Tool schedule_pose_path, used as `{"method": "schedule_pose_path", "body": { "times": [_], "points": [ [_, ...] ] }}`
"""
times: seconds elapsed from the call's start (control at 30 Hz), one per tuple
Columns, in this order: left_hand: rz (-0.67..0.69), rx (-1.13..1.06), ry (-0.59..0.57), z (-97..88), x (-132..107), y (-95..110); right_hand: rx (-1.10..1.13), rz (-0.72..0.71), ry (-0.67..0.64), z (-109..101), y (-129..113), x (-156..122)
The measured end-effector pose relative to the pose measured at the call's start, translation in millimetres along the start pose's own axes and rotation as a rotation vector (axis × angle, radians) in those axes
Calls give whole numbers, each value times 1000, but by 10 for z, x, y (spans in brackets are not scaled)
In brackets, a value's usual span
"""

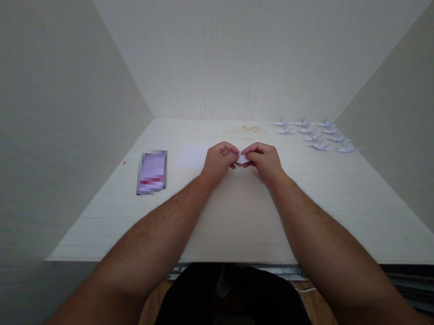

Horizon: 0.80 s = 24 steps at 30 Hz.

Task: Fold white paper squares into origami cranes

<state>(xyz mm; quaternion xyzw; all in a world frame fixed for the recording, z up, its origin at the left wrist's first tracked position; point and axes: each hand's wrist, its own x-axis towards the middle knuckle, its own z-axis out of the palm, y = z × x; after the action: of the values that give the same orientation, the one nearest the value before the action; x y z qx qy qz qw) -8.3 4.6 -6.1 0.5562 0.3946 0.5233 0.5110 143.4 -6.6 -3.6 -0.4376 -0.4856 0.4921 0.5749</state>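
Observation:
A small folded piece of white paper (242,159) is pinched between my two hands, above the middle of the white table. My left hand (220,160) grips its left side between thumb and fingers. On the opposite side, my right hand (263,161) holds it in the same way. The fingertips of both hands nearly meet and cover much of the paper, so its exact folded shape is hidden. White paper sheets (191,156) lie flat on the table just left of my left hand.
Several folded white paper cranes (313,138) stand in rows at the back right. At the left lies a phone-like rectangular object (152,173) with a pixelated face. A tiny orange dot (124,163) marks the left side. Pale walls enclose the table (235,223) on three sides.

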Motion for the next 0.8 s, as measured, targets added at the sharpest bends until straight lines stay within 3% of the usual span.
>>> {"method": "schedule_pose_path", "body": {
  "times": [0.8],
  "points": [
    [-63,-63,1,-20,34,-23,-13,39,18,11,-34,-14]
  ]
}}
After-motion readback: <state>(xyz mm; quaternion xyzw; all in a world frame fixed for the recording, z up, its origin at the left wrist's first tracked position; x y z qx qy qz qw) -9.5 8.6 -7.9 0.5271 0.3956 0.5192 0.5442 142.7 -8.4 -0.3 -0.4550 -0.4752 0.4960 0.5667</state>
